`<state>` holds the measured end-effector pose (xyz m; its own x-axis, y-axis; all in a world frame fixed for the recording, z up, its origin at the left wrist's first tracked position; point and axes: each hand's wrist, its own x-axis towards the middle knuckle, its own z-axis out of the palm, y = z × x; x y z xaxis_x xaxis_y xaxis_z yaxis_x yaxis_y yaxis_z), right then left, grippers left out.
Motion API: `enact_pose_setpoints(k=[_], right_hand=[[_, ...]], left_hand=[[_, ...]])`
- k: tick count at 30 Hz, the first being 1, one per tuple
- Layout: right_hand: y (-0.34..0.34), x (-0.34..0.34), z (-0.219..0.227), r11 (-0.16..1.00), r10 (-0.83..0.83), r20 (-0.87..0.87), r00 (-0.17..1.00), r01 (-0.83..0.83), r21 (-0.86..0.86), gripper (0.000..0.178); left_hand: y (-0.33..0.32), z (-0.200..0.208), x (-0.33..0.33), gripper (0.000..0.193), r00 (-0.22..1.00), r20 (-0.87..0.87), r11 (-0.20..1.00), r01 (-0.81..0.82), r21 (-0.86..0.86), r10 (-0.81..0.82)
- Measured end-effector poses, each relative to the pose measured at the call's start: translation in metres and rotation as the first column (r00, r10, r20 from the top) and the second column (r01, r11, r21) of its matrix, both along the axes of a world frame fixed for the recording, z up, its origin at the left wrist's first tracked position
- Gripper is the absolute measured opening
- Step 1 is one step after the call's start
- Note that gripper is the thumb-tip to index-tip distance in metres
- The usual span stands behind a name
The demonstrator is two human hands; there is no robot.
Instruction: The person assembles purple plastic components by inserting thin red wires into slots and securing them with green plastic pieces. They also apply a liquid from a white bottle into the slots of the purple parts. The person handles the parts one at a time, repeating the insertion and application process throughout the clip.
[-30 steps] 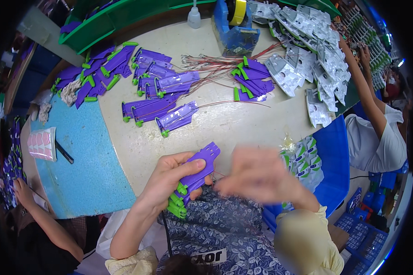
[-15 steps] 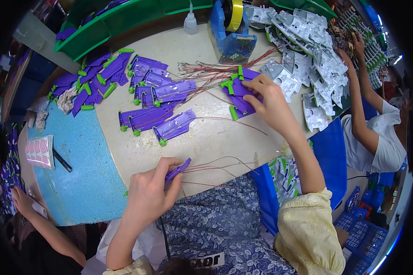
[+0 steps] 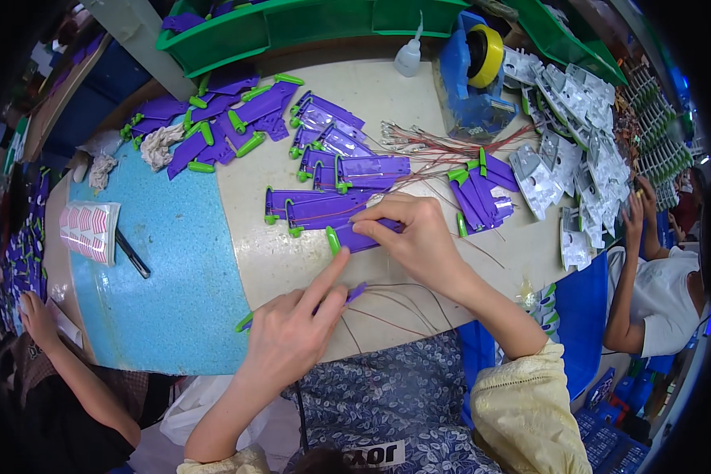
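Observation:
My left hand [image 3: 292, 336] is curled around a purple fin-shaped plastic piece [image 3: 357, 293], mostly hidden; its green end sticks out on the left and thin wires trail right near it. The left index finger reaches forward to the green end of another purple piece [image 3: 363, 238] on the table. My right hand [image 3: 419, 237] pinches that second piece between thumb and fingers. Just beyond lie several purple pieces [image 3: 375, 167] with green ends and clear tape. Further right sits a small stack of purple pieces [image 3: 475, 197] next to a bundle of red wires [image 3: 426, 142].
A blue tape dispenser [image 3: 470, 87] and a white squeeze bottle [image 3: 408, 59] stand at the back, before a green bin [image 3: 292, 35]. Grey plastic shells [image 3: 581, 118] are heaped at right, above a blue bin [image 3: 581, 316]. Co-workers' arms show at both sides.
My right hand has moved left from the purple stack by the wires to a nearer piece. The left index finger has stretched forward to that piece. The whole view has shifted.

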<state>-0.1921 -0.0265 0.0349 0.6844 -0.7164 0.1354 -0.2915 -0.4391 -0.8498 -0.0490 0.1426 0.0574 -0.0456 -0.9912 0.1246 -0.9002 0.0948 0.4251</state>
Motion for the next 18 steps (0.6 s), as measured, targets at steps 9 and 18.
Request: enact_pose_setpoints(k=[9,18], right_hand=[[0.033,-0.008,-0.006,0.979,0.081,-0.146,0.986,-0.106,-0.176,0.037],[0.051,-0.031,0.019,0.86,-0.018,0.246,0.969,-0.11,0.498,0.034]], left_hand=[[0.003,0.009,0.012,0.021,0.98,-0.188,0.995,-0.047,0.087,0.062],[-0.013,0.024,0.0,0.036,0.726,-0.672,0.987,-0.064,0.145,0.146]])
